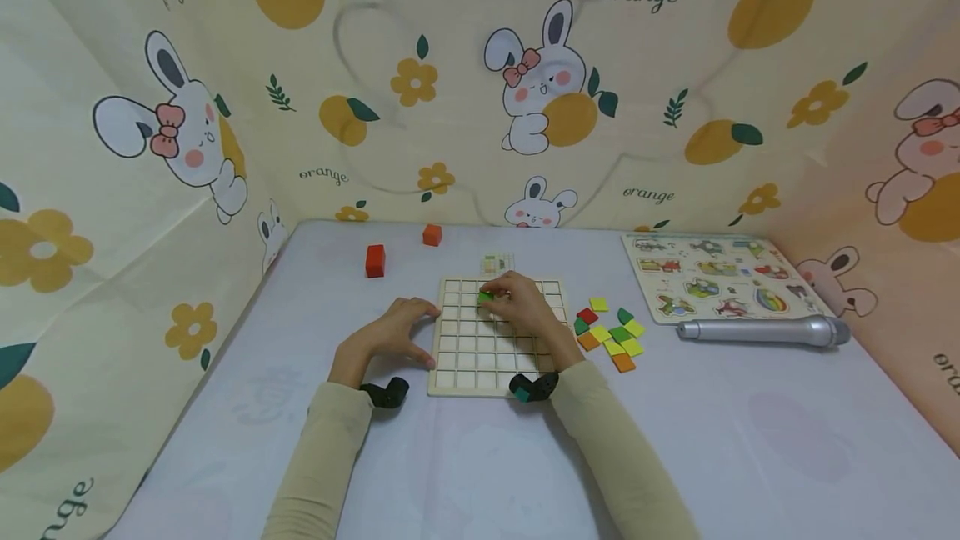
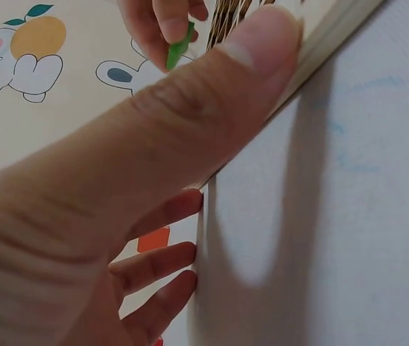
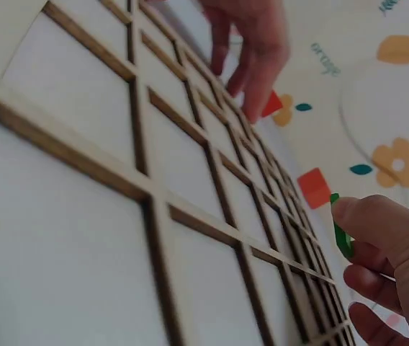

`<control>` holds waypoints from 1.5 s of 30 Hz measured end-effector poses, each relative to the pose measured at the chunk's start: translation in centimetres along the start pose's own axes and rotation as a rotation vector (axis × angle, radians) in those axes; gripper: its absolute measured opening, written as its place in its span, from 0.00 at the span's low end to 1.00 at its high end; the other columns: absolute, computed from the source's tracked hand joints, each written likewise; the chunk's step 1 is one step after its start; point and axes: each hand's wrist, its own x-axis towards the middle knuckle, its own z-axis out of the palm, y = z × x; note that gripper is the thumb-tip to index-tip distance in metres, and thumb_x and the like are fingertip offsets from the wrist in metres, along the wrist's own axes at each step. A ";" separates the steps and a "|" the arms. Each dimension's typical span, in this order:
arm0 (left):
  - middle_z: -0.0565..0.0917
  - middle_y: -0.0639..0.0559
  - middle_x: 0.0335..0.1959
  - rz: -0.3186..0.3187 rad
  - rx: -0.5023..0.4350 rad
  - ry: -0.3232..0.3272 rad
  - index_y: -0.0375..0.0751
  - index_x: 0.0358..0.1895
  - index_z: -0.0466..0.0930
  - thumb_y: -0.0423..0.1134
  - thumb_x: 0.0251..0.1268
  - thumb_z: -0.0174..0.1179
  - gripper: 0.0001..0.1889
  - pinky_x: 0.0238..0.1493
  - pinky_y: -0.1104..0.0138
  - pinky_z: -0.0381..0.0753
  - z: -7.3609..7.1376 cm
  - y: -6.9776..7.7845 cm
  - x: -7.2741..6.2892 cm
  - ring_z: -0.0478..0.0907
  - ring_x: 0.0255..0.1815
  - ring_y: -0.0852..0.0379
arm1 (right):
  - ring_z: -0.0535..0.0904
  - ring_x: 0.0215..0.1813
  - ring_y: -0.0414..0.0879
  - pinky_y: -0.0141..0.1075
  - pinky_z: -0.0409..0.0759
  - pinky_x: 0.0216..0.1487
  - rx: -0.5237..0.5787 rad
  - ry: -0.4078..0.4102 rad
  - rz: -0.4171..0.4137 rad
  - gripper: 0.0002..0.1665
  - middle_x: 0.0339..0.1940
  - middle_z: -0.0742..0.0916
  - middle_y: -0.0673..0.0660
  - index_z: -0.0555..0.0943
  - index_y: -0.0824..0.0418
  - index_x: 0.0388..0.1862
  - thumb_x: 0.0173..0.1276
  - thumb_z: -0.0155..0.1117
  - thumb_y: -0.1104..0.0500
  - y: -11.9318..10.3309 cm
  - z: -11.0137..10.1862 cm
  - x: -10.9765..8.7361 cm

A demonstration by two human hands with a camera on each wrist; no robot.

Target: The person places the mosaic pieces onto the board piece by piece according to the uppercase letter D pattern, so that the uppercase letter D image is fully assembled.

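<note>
A wooden grid board (image 1: pixel 472 393) with square cells lies on the white table. Over its upper middle, my right hand (image 1: pixel 522 305) pinches a small green tile (image 1: pixel 485 297) between thumb and finger. In the right wrist view that tile (image 3: pixel 342 229) appears edge-on, held above the grid. My left hand (image 1: pixel 392 330) rests at the board's left edge, thumb near the lower part and fingers spread further up. The left thumb (image 2: pixel 190 108) lies against the board's side in the left wrist view. The cells that show hold no tiles; some are hidden under the right hand.
Right of the board lie several loose tiles (image 1: pixel 617 346) in yellow, green, orange and red. Beyond them are a picture puzzle board (image 1: pixel 723 269) and a silver microphone-like stick (image 1: pixel 757 331). A red block (image 1: pixel 375 261), an orange cube (image 1: pixel 432 235) and a small printed card (image 1: pixel 497 263) stand or lie behind.
</note>
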 end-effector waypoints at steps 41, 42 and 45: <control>0.65 0.50 0.67 -0.006 -0.010 0.005 0.48 0.61 0.69 0.51 0.35 0.77 0.43 0.68 0.51 0.59 0.0 0.0 -0.2 0.54 0.68 0.50 | 0.77 0.43 0.45 0.38 0.76 0.47 -0.138 0.048 0.010 0.08 0.39 0.85 0.51 0.86 0.57 0.37 0.58 0.70 0.57 -0.7 3.1 1.9; 0.65 0.50 0.67 -0.007 -0.011 0.003 0.48 0.62 0.69 0.51 0.35 0.77 0.43 0.67 0.51 0.59 -0.1 0.0 -0.2 0.54 0.69 0.50 | 0.77 0.44 0.46 0.39 0.76 0.48 -0.124 0.039 -0.006 0.09 0.40 0.85 0.51 0.86 0.58 0.38 0.58 0.69 0.58 -0.7 2.9 1.9; 0.65 0.51 0.67 -0.013 -0.011 -0.001 0.49 0.62 0.69 0.52 0.35 0.77 0.44 0.68 0.52 0.59 -0.1 0.1 -0.2 0.54 0.69 0.50 | 0.77 0.46 0.49 0.41 0.77 0.48 -0.069 0.003 -0.043 0.12 0.43 0.83 0.55 0.84 0.62 0.43 0.60 0.67 0.60 -0.8 1.9 1.6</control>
